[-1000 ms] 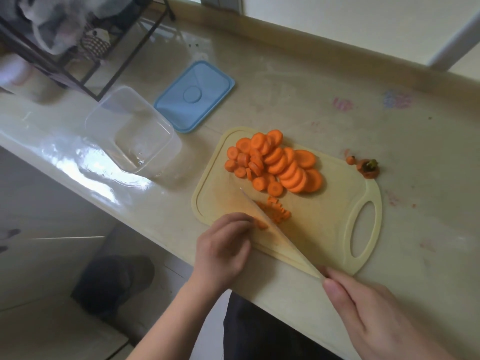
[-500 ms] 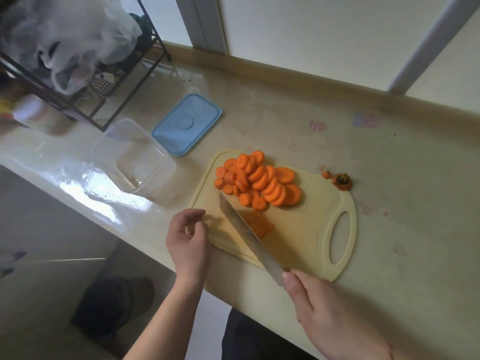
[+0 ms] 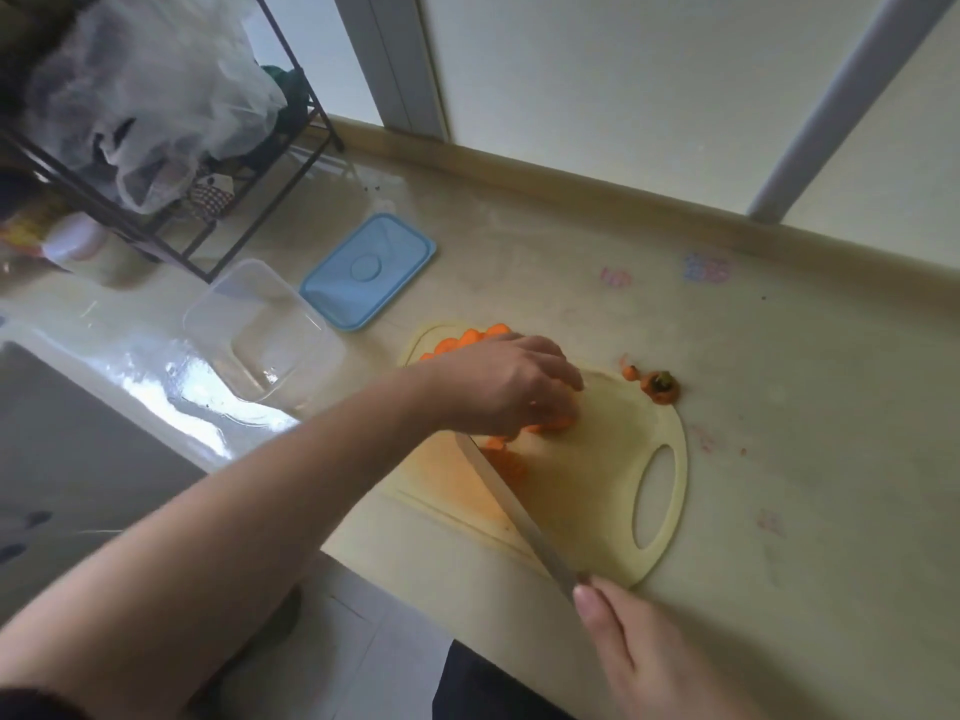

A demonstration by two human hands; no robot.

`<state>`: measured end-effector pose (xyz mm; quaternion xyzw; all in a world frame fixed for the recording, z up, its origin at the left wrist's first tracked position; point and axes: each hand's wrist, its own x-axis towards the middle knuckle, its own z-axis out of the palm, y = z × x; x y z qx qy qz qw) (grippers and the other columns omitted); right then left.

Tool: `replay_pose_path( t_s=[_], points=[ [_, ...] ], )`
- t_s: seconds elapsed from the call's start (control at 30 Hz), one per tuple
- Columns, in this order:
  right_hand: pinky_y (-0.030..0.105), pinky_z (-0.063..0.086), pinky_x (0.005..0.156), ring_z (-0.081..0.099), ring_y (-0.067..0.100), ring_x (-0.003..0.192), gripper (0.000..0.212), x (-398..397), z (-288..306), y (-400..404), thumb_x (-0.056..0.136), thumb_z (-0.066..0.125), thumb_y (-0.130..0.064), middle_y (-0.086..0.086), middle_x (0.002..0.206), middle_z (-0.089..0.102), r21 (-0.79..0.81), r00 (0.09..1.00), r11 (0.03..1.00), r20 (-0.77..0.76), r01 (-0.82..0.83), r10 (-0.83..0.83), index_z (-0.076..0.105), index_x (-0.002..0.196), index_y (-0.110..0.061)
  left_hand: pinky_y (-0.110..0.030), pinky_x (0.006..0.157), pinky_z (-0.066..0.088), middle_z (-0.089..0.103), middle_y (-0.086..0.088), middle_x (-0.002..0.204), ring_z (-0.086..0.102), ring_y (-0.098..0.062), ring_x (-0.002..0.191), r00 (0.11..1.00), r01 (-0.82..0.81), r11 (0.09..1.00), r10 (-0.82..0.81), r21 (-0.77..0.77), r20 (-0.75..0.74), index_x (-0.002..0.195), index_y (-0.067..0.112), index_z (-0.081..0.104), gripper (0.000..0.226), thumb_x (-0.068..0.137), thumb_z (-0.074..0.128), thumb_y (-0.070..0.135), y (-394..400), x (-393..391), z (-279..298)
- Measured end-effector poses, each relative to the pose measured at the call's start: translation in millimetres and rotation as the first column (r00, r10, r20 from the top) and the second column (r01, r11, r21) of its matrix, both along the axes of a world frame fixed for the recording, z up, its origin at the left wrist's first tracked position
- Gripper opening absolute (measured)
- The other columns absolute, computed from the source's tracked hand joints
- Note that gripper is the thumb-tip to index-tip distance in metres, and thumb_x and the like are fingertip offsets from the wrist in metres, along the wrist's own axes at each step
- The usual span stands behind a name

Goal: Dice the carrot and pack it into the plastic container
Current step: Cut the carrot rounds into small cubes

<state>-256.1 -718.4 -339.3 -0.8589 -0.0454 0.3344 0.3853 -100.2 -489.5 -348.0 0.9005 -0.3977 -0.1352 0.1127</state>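
Carrot slices (image 3: 470, 339), orange rounds, lie mostly under left hand (image 3: 511, 388).

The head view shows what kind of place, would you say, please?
Most likely a home kitchen counter: a cutting board with carrot slices, a clear plastic container with its blue lid, and a wire rack.

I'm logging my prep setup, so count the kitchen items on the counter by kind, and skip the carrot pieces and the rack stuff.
Cutting board: 1
Knife: 1
Clear plastic container: 1
Blue lid: 1
Total: 4
The container holds no carrot yet, and the right hand holds the knife.
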Motion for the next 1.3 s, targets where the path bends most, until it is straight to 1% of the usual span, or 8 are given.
replay_pose_path(
  t_s=[0.07, 0.17, 0.37, 0.53, 0.8, 0.93, 1.07, 1.3],
  points=[
    [0.005, 0.033, 0.077, 0.054, -0.004, 0.112, 0.053, 3, -1, 4, 0.08, 0.013, -0.069, -0.018, 0.115, 0.06, 0.009, 1.0, 1.0, -0.022, 0.001, -0.001, 0.048, 0.114, -0.049, -0.047, 0.111, 0.036, 0.058, 0.005, 0.142, 0.044, -0.023, 0.137, 0.986, 0.103, 0.971, -0.072, 0.215, -0.149, 0.13, 0.03, 0.069, 0.032, 0.098, 0.065, 0.034, -7, 19, 8],
    [-0.002, 0.034, 0.071, 0.055, -0.002, 0.113, 0.02, 5, -1, 6, 0.091, 0.021, -0.06, -0.022, 0.095, 0.052, 0.017, 0.998, 1.0, -0.059, 0.016, -0.015, 0.041, 0.094, -0.053, -0.044, 0.112, 0.032, 0.049, 0.008, 0.145, 0.04, -0.019, 0.135, 0.966, 0.224, 0.913, -0.161, 0.342, -0.201, 0.127, 0.037, 0.069, 0.035, 0.092, 0.071, 0.043, -15, 35, 7],
    [-0.005, 0.033, 0.072, 0.046, -0.017, 0.07, 0.014, 7, -1, 8, 0.098, 0.028, -0.049, -0.024, 0.09, 0.051, 0.029, 1.0, 1.0, 0.012, 0.004, -0.005, 0.037, 0.096, -0.059, -0.053, 0.114, 0.028, 0.047, 0.002, 0.146, 0.035, -0.031, 0.138, 0.943, 0.329, 0.906, -0.304, 0.267, -0.133, 0.13, 0.04, 0.067, 0.051, 0.082, 0.078, 0.051, -13, 39, -12],
    [-0.001, 0.037, 0.076, 0.053, -0.021, 0.084, 0.022, 4, -13, 9, 0.084, 0.019, -0.065, -0.022, 0.096, 0.064, 0.024, 0.999, 1.0, 0.043, 0.015, -0.016, 0.041, 0.084, -0.063, -0.051, 0.091, 0.05, 0.06, -0.003, 0.124, 0.053, -0.033, 0.117, 0.936, 0.349, 0.93, -0.341, 0.115, -0.087, 0.105, 0.03, 0.078, 0.027, 0.088, 0.06, 0.042, -1, 39, -22],
    [-0.008, 0.03, 0.075, 0.052, -0.016, 0.103, 0.052, 5, 0, 14, 0.079, 0.012, -0.075, -0.023, 0.106, 0.061, -0.049, 0.984, 0.989, 0.12, 0.14, -0.133, 0.054, 0.103, -0.055, -0.05, 0.097, 0.048, 0.06, -0.004, 0.131, 0.053, -0.034, 0.119, 0.949, 0.316, 0.947, -0.316, 0.053, -0.008, 0.107, 0.026, 0.076, 0.036, 0.096, 0.048, 0.045, 39, 41, -37],
    [-0.014, 0.023, 0.076, 0.039, -0.014, 0.11, 0.062, 4, 5, 17, 0.066, 0.0, -0.094, -0.034, 0.066, 0.06, -0.016, 0.947, 0.979, 0.259, 0.202, -0.191, 0.054, 0.078, -0.065, -0.047, 0.099, 0.046, 0.057, -0.001, 0.136, 0.051, -0.031, 0.122, 0.945, 0.325, 0.945, -0.326, 0.039, 0.01, 0.109, 0.03, 0.076, 0.032, 0.096, 0.051, 0.047, 46, 42, -41],
    [-0.009, 0.017, 0.095, 0.049, 0.009, 0.108, 0.034, -1, 0, 8, 0.095, 0.018, -0.064, -0.021, 0.082, 0.07, -0.203, 0.93, 0.978, 0.366, 0.057, 0.022, 0.051, 0.094, -0.062, -0.047, 0.098, 0.046, 0.058, 0.0, 0.136, 0.053, -0.031, 0.12, 0.948, 0.317, 0.948, -0.317, 0.016, 0.027, 0.107, 0.031, 0.076, 0.028, 0.097, 0.055, 0.046, 51, 39, -43],
    [-0.006, -0.002, 0.101, 0.046, 0.003, 0.094, 0.057, 13, 18, 12, 0.101, 0.018, -0.046, -0.018, 0.079, 0.068, -0.288, 0.869, 0.958, 0.471, -0.008, 0.149, 0.069, 0.075, -0.042, -0.047, 0.094, 0.048, 0.058, -0.001, 0.137, 0.054, -0.031, 0.119, 0.942, 0.326, 0.945, -0.327, 0.016, 0.074, 0.111, 0.031, 0.075, 0.027, 0.099, 0.055, 0.044, 62, 34, -43]
  ],
)
